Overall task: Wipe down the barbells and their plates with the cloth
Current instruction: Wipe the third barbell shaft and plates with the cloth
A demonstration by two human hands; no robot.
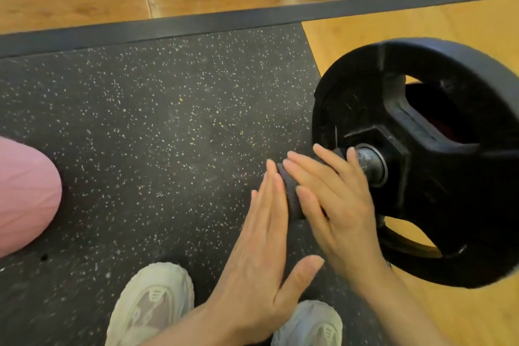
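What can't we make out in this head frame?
- Cloth: dark wrap on the sleeve, mostly hidden between left hand and right hand.
- Black plate: cut off by the right edge.
- Rest of barbell: hidden behind the plate.
- Pink object: cut off left; unidentifiable.

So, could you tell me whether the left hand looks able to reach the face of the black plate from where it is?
Probably yes: the left hand hovers open near the plate, though the right hand lies between them.

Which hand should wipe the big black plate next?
Probably the right hand: it already lies over the dark cloth on the bar's end, beside the plate. The left hand is farther away.
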